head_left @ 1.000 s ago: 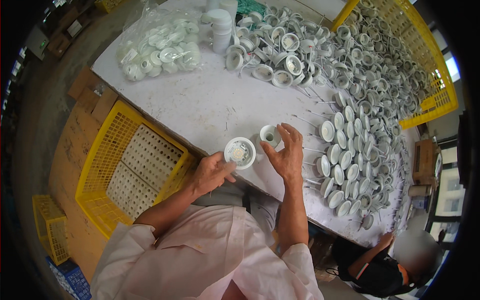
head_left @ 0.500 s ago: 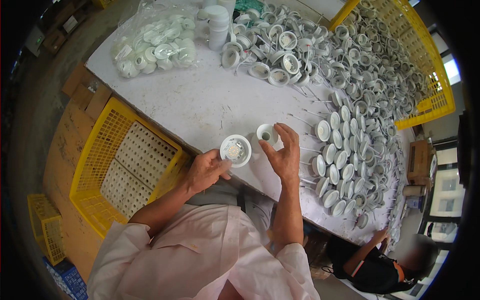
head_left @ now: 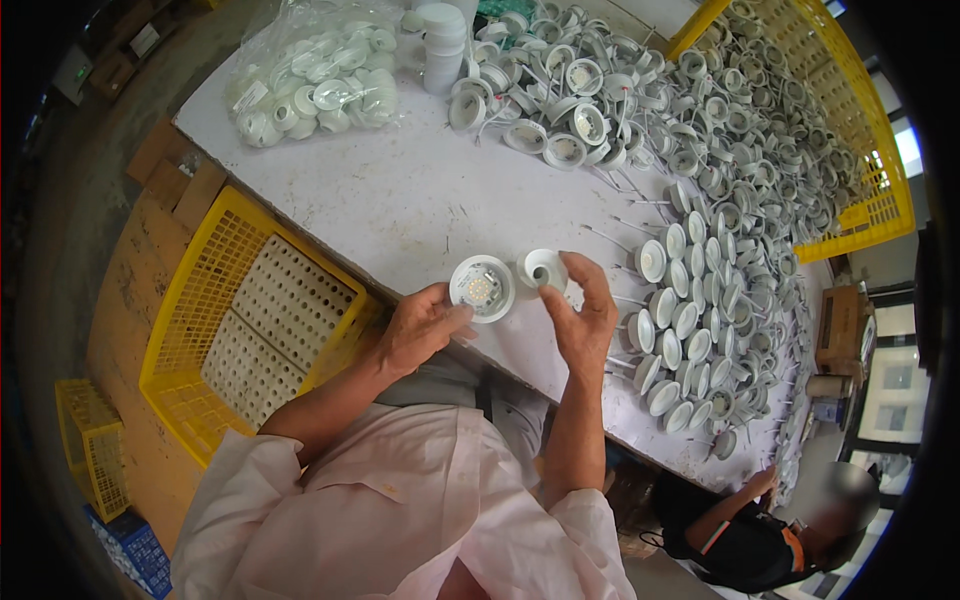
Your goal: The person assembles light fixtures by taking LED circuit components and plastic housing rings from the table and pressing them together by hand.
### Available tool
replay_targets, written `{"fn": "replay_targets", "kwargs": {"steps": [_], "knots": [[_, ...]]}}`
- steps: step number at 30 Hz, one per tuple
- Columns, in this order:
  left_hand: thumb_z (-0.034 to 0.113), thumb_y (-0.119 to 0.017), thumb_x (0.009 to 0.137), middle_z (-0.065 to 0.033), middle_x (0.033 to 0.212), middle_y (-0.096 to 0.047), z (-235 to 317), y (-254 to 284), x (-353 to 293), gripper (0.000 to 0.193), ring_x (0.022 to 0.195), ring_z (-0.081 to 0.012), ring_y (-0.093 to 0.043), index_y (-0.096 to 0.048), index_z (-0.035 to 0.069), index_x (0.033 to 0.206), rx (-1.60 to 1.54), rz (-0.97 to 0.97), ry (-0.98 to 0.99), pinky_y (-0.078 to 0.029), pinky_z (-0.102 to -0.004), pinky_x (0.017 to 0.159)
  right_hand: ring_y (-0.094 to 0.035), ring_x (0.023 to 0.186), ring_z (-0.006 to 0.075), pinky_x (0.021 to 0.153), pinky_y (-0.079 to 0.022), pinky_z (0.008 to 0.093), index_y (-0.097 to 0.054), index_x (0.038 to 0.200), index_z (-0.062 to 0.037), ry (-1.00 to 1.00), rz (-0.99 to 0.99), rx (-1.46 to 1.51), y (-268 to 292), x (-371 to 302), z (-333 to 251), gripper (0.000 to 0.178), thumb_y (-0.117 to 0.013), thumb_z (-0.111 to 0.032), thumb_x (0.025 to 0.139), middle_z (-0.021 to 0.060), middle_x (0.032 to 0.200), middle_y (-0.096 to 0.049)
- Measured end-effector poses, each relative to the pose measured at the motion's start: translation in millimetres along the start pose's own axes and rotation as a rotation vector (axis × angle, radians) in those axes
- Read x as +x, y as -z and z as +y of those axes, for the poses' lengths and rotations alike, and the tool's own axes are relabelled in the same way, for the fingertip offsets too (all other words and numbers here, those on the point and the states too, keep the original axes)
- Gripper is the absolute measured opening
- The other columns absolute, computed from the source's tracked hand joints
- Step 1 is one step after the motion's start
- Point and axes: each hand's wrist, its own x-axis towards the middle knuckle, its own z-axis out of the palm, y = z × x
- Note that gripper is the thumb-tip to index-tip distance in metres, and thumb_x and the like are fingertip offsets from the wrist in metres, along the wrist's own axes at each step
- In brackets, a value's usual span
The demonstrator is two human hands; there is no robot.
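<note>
A round white downlight housing [head_left: 468,308] with an LED board inside faces up over the table's near edge. My left hand [head_left: 422,330] grips its left rim between thumb and fingers. Just to its right, my right hand [head_left: 585,318] pinches a small white funnel-shaped reflector cup [head_left: 534,262] with a dark round hole. The cup is tilted and sits very close to the housing; whether the two touch I cannot tell. Beyond my right hand, several finished-looking white downlights [head_left: 684,320] stand in rows with their wires sticking out.
A clear bag of white cups [head_left: 318,90] and a stack of white cups [head_left: 443,50] stand at the back. Heaped housings [head_left: 570,110] spread toward a tipped yellow crate [head_left: 885,195]. Another yellow crate [head_left: 165,375] is at left. A co-worker [head_left: 740,535] works at lower right.
Both hands have shifted slightly right and away from me with the housing and cup. The cup has turned a little in my right fingers. The co-worker's hand has moved slightly.
</note>
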Motion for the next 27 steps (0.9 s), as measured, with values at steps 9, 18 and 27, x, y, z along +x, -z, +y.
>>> {"fn": "replay_targets", "kwargs": {"steps": [9, 18, 27], "knots": [[0.020, -0.057, 0.095, -0.0088, 0.098, -0.064, -3.5, -1.3, 1.4, 0.032, 0.073, -0.0110, -0.064, -0.055, -0.004, 0.116, -0.047, -0.043, 0.010, -0.038, -0.0172, 0.051, -0.053, 0.110, 0.0320, 0.092, -0.046, 0.0395, -0.063, 0.113, -0.0026, 0.183, -0.159, -0.077, -16.0, -12.1, -29.5, 0.057, -0.085, -0.010, 0.061, 0.0127, 0.118, -0.057], [0.026, -0.062, 0.092, -0.0059, 0.086, -0.064, 7.4, -10.6, -2.6, 0.031, 0.075, -0.0090, -0.059, -0.062, -0.004, 0.102, 0.051, -0.001, -0.061, -0.048, -0.0248, 0.066, -0.051, 0.112, 0.0309, 0.095, -0.044, 0.0399, -0.060, 0.120, 0.0001, 0.068, -0.261, 0.020, -16.6, -15.8, -35.5, 0.063, -0.084, -0.011, 0.064, 0.0152, 0.125, -0.053], [0.011, -0.057, 0.089, -0.0069, 0.088, -0.067, 2.2, -20.2, -2.2, 0.024, 0.076, -0.0080, -0.058, -0.062, -0.006, 0.106, 0.339, 0.089, -0.221, -0.048, -0.0239, 0.067, -0.063, 0.077, 0.0168, 0.070, -0.050, 0.0270, -0.063, 0.113, 0.0023, -0.231, -0.045, 0.185, -14.1, -29.2, -27.4, 0.033, -0.068, 0.000, 0.080, 0.0128, 0.101, -0.066]]}}
